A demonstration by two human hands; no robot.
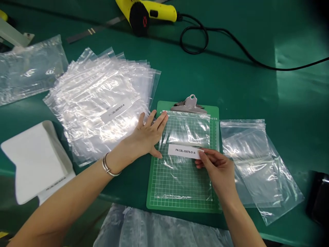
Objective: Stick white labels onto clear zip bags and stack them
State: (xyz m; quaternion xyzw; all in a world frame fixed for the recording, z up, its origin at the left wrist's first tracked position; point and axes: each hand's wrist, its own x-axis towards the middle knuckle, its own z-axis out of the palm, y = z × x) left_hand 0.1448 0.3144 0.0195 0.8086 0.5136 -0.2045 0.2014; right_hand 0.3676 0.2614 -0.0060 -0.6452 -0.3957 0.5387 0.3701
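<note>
A clear zip bag (185, 181) lies flat on a green gridded clipboard (151, 202) with a metal clip at its top. My right hand (218, 168) pinches the right end of a white printed label (180, 151), reading PN:CBL-00578-01-A, over the middle of the bag. I cannot tell whether the label touches the plastic. My left hand (151, 132) is spread open, its fingertips at the bag's upper left corner. Left of that hand lies a fanned pile of clear zip bags (95, 92), the top one bearing a similar label.
More clear bags (257, 164) lie right of the clipboard. A white sheet (33, 161) is at the left edge, below another clear plastic bag (28, 72). At the back are a yellow heat gun (159, 11) with a black cord (239, 44) and a metal ruler (102, 27).
</note>
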